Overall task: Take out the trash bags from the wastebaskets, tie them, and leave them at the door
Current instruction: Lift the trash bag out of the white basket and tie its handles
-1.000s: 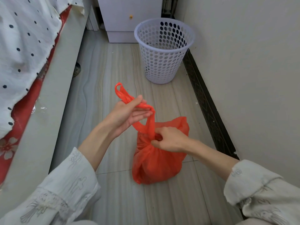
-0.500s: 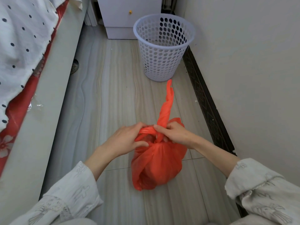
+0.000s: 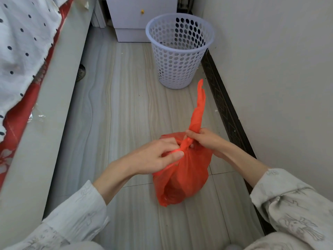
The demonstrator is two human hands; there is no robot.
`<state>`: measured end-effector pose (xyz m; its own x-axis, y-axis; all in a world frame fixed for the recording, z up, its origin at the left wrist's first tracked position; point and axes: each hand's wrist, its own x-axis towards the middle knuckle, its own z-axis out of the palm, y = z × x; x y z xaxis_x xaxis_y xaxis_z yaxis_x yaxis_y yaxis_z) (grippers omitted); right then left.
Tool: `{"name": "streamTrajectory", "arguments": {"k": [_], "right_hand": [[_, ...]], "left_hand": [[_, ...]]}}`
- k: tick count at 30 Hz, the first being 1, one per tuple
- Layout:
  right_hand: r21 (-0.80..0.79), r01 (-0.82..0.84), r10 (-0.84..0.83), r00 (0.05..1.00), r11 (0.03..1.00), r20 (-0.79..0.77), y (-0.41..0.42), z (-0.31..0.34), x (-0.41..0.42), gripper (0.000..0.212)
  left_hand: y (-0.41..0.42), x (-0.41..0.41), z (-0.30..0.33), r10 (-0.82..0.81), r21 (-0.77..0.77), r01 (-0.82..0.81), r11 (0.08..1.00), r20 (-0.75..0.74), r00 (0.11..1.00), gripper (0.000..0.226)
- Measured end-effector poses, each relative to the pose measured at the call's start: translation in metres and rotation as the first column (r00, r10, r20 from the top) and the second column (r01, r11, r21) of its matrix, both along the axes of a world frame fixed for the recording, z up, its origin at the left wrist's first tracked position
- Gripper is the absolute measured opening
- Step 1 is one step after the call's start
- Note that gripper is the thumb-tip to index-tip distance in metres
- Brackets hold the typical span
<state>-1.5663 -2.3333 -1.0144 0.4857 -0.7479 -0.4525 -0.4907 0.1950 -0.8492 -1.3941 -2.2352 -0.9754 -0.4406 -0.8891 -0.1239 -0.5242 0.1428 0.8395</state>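
Knot of red bag point(image 3: 182, 177) mostly covered by left hand point(image 3: 155, 157) and right hand point(image 3: 207, 141); how far it is tied cannot be told. Bag contents not visible through plastic. Wastebasket point(image 3: 178, 51) floor lost in shadow. Dark object under bed point(image 3: 54, 87) at point(image 3: 81, 72) unidentifiable. Bed and white cabinet point(image 3: 142, 17) cut by frame edges

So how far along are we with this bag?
Done: the red trash bag is out of the white wastebasket and sits on the floor. In hand: the left hand and right hand grip its twisted handles at the knot, one handle end sticking up. Left: finishing the knot and taking the bag to the door, which is not in view.
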Motion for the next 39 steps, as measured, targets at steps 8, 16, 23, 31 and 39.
{"name": "streamTrajectory", "arguments": {"k": [8,16,23,31,39], "right_hand": [[0.192,-0.048,0.032,0.996,0.980,0.085,0.002,-0.001,-0.010,0.041],[0.404,-0.021,-0.111,0.947,0.915,0.302,0.002,-0.004,-0.009,0.038],[0.395,-0.023,-0.125,0.931,0.918,0.344,-0.002,-0.005,-0.008,0.037],[0.410,-0.085,-0.081,0.925,0.908,0.372,0.003,-0.007,-0.005,0.040],[0.405,-0.165,0.008,0.932,0.900,0.363,0.004,0.003,-0.006,0.022]], "left_hand": [[-0.011,0.033,-0.034,0.563,0.457,-0.367,0.810,-0.429,0.707,0.026],[-0.018,0.003,-0.035,0.443,0.199,-0.401,0.894,-0.265,0.857,0.019],[-0.021,-0.005,-0.035,0.395,-0.155,-0.376,0.914,0.118,0.911,0.028],[-0.023,-0.006,-0.045,0.401,-0.131,-0.397,0.909,0.008,0.916,0.018],[-0.024,-0.001,-0.046,0.454,0.068,-0.449,0.891,-0.110,0.884,0.029]]}}
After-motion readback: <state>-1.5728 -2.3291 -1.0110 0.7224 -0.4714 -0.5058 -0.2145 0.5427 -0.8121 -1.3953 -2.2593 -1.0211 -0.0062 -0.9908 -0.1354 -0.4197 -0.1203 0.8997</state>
